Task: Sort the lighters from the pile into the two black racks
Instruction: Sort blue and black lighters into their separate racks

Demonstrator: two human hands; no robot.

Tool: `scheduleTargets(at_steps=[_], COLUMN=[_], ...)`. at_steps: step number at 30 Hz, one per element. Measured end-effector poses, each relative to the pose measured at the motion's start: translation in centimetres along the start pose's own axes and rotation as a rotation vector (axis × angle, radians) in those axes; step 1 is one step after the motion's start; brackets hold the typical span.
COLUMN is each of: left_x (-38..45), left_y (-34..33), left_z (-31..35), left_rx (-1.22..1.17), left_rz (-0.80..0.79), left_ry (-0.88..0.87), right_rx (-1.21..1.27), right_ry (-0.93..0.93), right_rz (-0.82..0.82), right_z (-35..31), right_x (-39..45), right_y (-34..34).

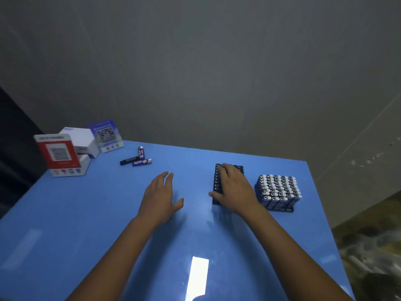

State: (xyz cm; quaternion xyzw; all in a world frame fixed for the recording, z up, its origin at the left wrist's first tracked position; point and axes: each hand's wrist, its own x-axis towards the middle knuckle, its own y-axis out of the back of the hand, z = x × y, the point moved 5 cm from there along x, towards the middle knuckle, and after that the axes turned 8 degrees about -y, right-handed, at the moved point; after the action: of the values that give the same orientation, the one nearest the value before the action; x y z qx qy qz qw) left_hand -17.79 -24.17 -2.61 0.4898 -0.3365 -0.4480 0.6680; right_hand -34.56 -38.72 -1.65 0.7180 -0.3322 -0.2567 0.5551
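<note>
Three loose lighters lie at the far left-middle of the blue table (86,213): a black lighter (129,160), a blue one lying flat (142,162) and a blue one pointing away (141,152). A black rack of dark lighters (217,181) stands right of centre. My right hand (234,190) lies flat on top of it, fingers straight, thumb at its near left corner. Further right, a second black rack (284,210) holds several blue lighters with white tops (278,189). My left hand (161,197) hovers over the table, fingers extended, holding nothing.
At the far left corner stand a red QR-code sign (58,154), a white box (81,141) and a blue QR-code sign (107,135). The table's right edge drops to a patterned floor (368,246). A grey wall rises behind.
</note>
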Motion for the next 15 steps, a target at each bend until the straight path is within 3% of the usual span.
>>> scheduleTargets(at_steps=[5, 15], left_x=[-2.5, -5.2], left_y=[2.1, 3.7], left_z=[-2.4, -10.6], left_rx=[-0.023, -0.105], left_rz=[0.04, 0.05], left_ry=[0.111, 0.276], right_rx=[-0.004, 0.048], right_ry=[0.086, 0.188], right_rz=[-0.097, -0.14], right_z=[-3.6, -11.9], right_x=[1.4, 4.8], right_y=[-0.5, -1.9])
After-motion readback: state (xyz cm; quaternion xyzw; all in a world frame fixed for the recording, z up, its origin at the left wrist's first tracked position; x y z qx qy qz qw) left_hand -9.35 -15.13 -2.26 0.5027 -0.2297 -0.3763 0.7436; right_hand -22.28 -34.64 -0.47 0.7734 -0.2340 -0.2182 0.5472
